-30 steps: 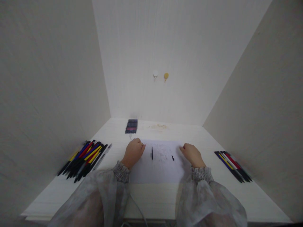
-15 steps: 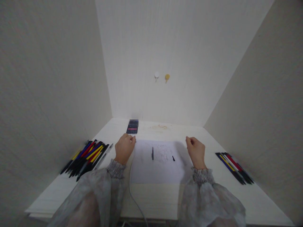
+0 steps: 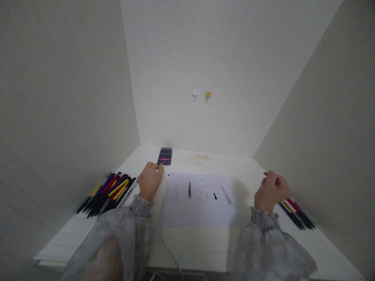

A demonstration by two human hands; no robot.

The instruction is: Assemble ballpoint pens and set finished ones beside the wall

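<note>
My left hand is closed, thumb against its curled fingers, just in front of the phone and left of the paper. Whatever it may hold is hidden. My right hand is also closed, fingers bent inward, over the far end of the right-hand row of pens. I cannot make out anything in its grasp. Between the hands lies a white sheet of paper with scribbles. A slim black pen part and a small black cap-like piece rest on it, beside a faint grey streak.
A heap of black, red, yellow and blue pens lies at the left. A white cable runs from near the phone over the desk's front edge. Pale walls enclose the desk; two hooks are on the back wall.
My right hand has moved right, from beside the paper to over the right-hand pens, and has turned. My left hand has shifted slightly left, uncovering a small dark mark at the paper's corner.
</note>
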